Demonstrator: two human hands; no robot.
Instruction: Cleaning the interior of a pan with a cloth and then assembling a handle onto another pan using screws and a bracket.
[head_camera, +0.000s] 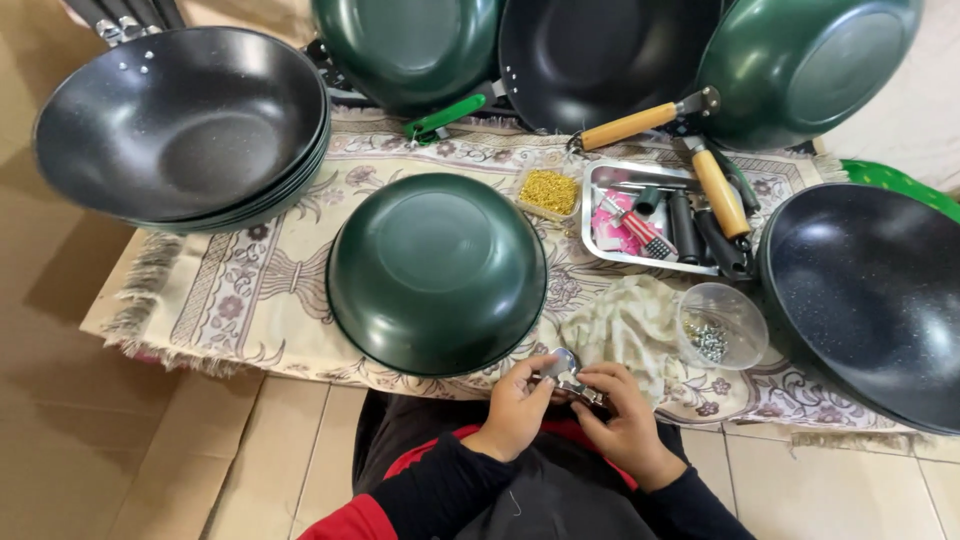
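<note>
Head view shows left hand (515, 405) and right hand (625, 425) with fingers closed together on a small metal bracket (566, 378) just below the upturned green pan (437, 272); a loosened pinch could drop it into the lap.

We see a patterned cream rug (250, 290) laid over a tiled floor (820, 490), an upturned green wok (437, 272) at its centre. A stack of dark woks (180, 120) sits at left, another dark wok (870, 300) at right. Behind stand more pans, one with a wooden handle (630, 125). We note a steel tray (600, 215) of tools, a box of gold pieces (550, 192) and a clear cup (722, 325) of screws.
</note>
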